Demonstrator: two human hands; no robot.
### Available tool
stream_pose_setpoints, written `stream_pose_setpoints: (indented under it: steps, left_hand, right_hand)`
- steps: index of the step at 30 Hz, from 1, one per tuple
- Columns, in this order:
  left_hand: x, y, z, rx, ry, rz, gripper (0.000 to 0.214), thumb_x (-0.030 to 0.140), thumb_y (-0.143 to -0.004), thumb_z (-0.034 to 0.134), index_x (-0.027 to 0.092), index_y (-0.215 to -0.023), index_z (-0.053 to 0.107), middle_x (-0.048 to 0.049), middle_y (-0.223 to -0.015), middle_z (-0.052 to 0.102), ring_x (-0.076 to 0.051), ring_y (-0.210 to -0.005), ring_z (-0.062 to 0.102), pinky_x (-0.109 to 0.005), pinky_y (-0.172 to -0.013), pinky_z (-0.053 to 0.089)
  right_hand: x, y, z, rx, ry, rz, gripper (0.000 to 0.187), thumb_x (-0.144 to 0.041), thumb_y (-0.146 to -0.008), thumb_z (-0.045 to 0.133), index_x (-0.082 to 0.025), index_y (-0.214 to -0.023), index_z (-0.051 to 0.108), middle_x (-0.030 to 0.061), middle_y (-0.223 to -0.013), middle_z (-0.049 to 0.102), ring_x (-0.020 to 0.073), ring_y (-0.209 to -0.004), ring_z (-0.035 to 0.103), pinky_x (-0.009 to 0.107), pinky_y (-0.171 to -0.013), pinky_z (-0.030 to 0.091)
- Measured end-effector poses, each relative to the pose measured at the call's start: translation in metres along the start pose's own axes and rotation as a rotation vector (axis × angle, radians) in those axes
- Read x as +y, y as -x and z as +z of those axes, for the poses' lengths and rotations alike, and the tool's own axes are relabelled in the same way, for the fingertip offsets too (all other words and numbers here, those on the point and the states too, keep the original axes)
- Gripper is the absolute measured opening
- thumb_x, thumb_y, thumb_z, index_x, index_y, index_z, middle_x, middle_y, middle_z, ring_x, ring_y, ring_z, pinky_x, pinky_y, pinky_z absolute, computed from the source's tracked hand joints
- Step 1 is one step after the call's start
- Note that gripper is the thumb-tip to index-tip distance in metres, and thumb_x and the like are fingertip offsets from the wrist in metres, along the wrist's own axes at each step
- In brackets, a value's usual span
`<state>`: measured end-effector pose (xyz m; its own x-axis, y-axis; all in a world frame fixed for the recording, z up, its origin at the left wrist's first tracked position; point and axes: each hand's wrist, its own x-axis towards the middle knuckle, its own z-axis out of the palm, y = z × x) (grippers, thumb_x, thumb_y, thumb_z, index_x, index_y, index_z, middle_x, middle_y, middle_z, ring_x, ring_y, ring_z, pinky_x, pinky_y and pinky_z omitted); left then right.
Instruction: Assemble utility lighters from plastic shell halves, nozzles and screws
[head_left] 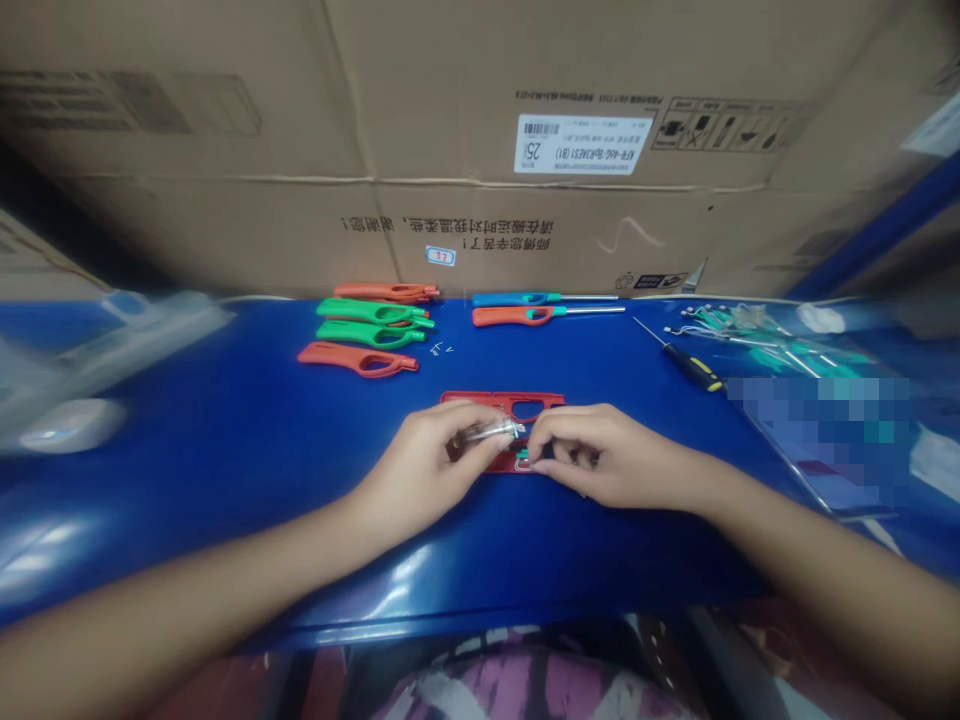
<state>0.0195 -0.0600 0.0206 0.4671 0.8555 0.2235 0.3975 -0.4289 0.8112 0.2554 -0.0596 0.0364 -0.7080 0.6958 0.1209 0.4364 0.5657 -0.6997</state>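
Cardboard [435, 90] | upside-down label [583, 144] "KFR-46G…" | left hand [439, 450]: shiny cylinder [484, 432]

- Head-worn camera, above the near edge of the glossy blue flat desk [225, 430].
- Faces forward and down, toward the upright flat brown cardboard [450, 80] behind the far edge.
- Close range, near and far edges both in view.

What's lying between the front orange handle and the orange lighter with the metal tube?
In the head view, a few pale bits, too small to identify, lie between the front orange handle and the orange lighter.
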Motion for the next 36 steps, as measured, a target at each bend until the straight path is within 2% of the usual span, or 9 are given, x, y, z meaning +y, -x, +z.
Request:
stream_pose_setpoints:
  steps: [3,8,14,16,21,24,28,33,36]
  left_hand:
    - [0.0004,-0.0011,0.0001,-0.044,0.016,-0.003,0.017,0.03,-0.095,0.06,0.021,-0.102,0.074,-0.002,-0.099,0.075,-0.016,-0.084,0.068,-0.026,-0.072,0.051]
    - [0.0021,-0.0022,-0.0006,-0.063,0.022,-0.044,0.017,0.028,-0.094,0.062,0.021,-0.1,0.075,-0.0016,-0.096,0.075,-0.015,-0.081,0.067,-0.024,-0.07,0.05]
    - [0.0019,-0.0007,0.0006,-0.073,0.039,-0.079,0.016,0.026,-0.089,0.068,0.019,-0.101,0.075,-0.0024,-0.094,0.075,-0.014,-0.076,0.066,-0.024,-0.067,0.049]
    - [0.0018,-0.0002,0.0004,-0.064,0.046,-0.077,0.016,0.027,-0.089,0.067,0.019,-0.101,0.075,-0.0026,-0.095,0.074,-0.015,-0.077,0.066,-0.024,-0.068,0.049]
    - [-0.0006,-0.0006,0.0005,-0.051,0.065,-0.118,0.019,0.031,-0.091,0.064,0.02,-0.101,0.075,-0.0032,-0.096,0.075,-0.017,-0.082,0.068,-0.026,-0.071,0.052]
    - [-0.003,-0.0012,0.0022,-0.03,0.106,-0.155,0.019,0.031,-0.089,0.067,0.018,-0.101,0.074,-0.0046,-0.099,0.076,-0.018,-0.086,0.07,-0.028,-0.076,0.055]
    - [-0.0036,-0.002,0.0038,-0.007,0.168,-0.181,0.02,0.03,-0.085,0.07,0.017,-0.1,0.073,-0.0051,-0.098,0.076,-0.019,-0.085,0.071,-0.029,-0.077,0.057]
    - [-0.0022,-0.0018,0.0035,-0.05,0.166,-0.247,0.023,0.036,-0.088,0.068,0.019,-0.102,0.071,-0.0021,-0.091,0.074,-0.01,-0.055,0.062,-0.022,-0.053,0.053]
    - [-0.0023,-0.0015,0.0033,-0.073,0.167,-0.256,0.024,0.039,-0.089,0.067,0.019,-0.103,0.07,-0.0009,-0.088,0.072,-0.009,-0.052,0.06,-0.022,-0.051,0.052]
  right_hand:
    - [0.0002,-0.0001,0.0009,-0.012,-0.037,0.021,0.011,-0.015,-0.092,0.056,-0.017,-0.101,0.062,-0.004,-0.069,0.057,0.0071,-0.056,0.049,0.02,-0.055,0.043]
    - [0.0011,0.0003,0.0013,0.008,-0.038,0.019,0.012,-0.017,-0.092,0.057,-0.016,-0.101,0.064,-0.0042,-0.068,0.056,0.0063,-0.055,0.049,0.019,-0.054,0.042]
    - [-0.0002,-0.0008,0.001,-0.016,-0.151,0.12,0.012,-0.019,-0.094,0.054,-0.017,-0.103,0.061,-0.0081,-0.056,0.052,0.0044,-0.045,0.048,0.016,-0.047,0.041]
    - [-0.0018,-0.0008,0.0015,-0.022,-0.212,0.179,0.011,-0.021,-0.094,0.055,-0.017,-0.103,0.06,-0.0082,-0.056,0.053,0.0047,-0.043,0.05,0.015,-0.045,0.043]
    - [-0.0054,-0.0013,0.0018,-0.016,-0.468,0.448,0.012,-0.03,-0.095,0.057,-0.018,-0.098,0.055,-0.0047,-0.057,0.062,0.0084,-0.043,0.06,0.017,-0.044,0.049]
    - [-0.0053,-0.0034,0.0021,-0.011,-0.577,0.509,0.015,-0.03,-0.094,0.06,-0.017,-0.096,0.055,-0.0013,-0.061,0.067,0.0104,-0.047,0.065,0.019,-0.048,0.053]
    - [-0.0031,-0.0063,0.0044,-0.003,-0.64,0.528,0.014,-0.029,-0.092,0.062,-0.017,-0.095,0.055,-0.0016,-0.065,0.067,0.011,-0.055,0.067,0.022,-0.054,0.059]
    - [-0.0012,-0.0063,0.0076,0.005,-0.562,0.495,0.013,-0.028,-0.092,0.062,-0.016,-0.093,0.057,-0.0035,-0.064,0.063,0.0084,-0.055,0.063,0.02,-0.055,0.057]
    - [-0.0007,-0.0048,0.0093,0.02,-0.489,0.446,0.011,-0.028,-0.092,0.061,-0.017,-0.093,0.059,-0.0032,-0.064,0.063,0.008,-0.056,0.063,0.019,-0.056,0.057]
